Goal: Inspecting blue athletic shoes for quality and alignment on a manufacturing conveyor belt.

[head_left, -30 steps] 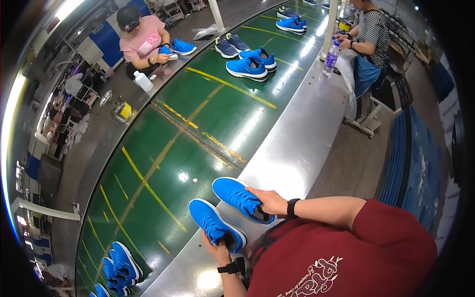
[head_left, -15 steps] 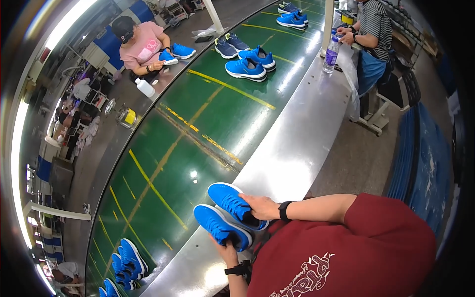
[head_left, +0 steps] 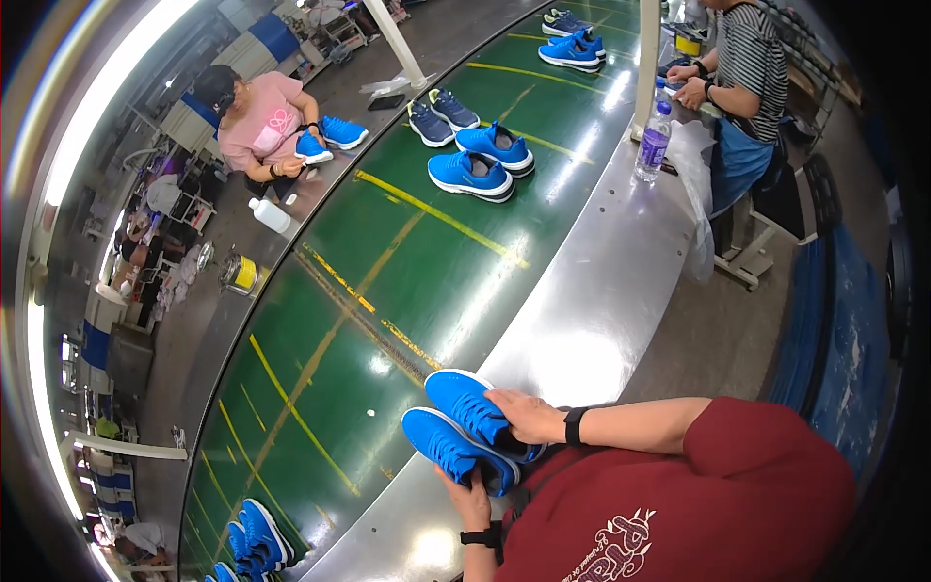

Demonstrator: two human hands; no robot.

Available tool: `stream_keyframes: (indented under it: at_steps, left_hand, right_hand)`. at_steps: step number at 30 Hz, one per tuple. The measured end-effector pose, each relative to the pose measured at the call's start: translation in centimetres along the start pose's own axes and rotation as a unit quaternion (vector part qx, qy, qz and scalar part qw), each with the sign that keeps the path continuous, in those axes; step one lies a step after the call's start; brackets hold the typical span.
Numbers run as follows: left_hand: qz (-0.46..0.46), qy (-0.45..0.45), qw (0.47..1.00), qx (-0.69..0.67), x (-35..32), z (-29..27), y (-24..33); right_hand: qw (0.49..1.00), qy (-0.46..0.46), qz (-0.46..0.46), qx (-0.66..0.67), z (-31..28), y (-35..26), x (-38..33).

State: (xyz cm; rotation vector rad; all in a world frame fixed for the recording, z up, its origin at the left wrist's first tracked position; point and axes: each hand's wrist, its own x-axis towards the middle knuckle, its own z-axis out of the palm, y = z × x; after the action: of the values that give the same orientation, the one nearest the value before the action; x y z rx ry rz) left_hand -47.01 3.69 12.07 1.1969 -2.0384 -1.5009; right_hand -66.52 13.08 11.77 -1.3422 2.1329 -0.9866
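Head cam: L hand (head_left: 472, 495), R hand (head_left: 525, 416) on blue sneakers (head_left: 465, 427)

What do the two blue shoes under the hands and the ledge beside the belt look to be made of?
Blue shoes: seemingly knit or mesh fabric uppers, matte, laced, with lighter, likely foam or rubber soles. Ledge: apparently bare metal, with a brushed grey shine and bright lamp glare.

A long green conveyor belt (head_left: 388, 281), marked with yellow lines, is flanked by shiny metal side rails (head_left: 582, 291). Overhead light is reflected on the metal. A grey floor (head_left: 718, 330) is seen on the right, with a stool (head_left: 766, 233) and blue crates (head_left: 824, 330).
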Motion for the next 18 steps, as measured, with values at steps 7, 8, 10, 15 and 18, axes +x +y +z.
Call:
stream_keyframes:
  at_steps: [7, 8, 10, 15, 18]
  left_hand:
    - [-0.102, 0.07, 0.958, -0.257, -2.3, -1.8, -0.6]
    - [-0.111, 0.121, 0.955, -0.249, -2.6, -2.2, -1.1]
    - [-0.121, 0.211, 0.965, -0.104, -2.6, -2.3, -2.0]
    - [-0.353, 0.334, 0.871, 0.069, 0.0, -4.0, -5.3]
    - [-0.502, 0.401, 0.742, 0.192, 2.8, -6.6, -8.7]
  right_hand:
    - [0.961, -0.197, -0.061, 0.184, -8.0, 5.7, 4.2]
    - [0.987, -0.092, -0.034, 0.126, -9.5, 8.4, 4.8]
    - [0.991, 0.113, 0.066, -0.043, -12.1, 14.9, 6.2]
    - [0.912, 0.228, 0.208, -0.269, -18.2, 21.8, 7.5]
    - [0.886, 0.267, 0.277, -0.259, -15.9, 22.5, 8.4]
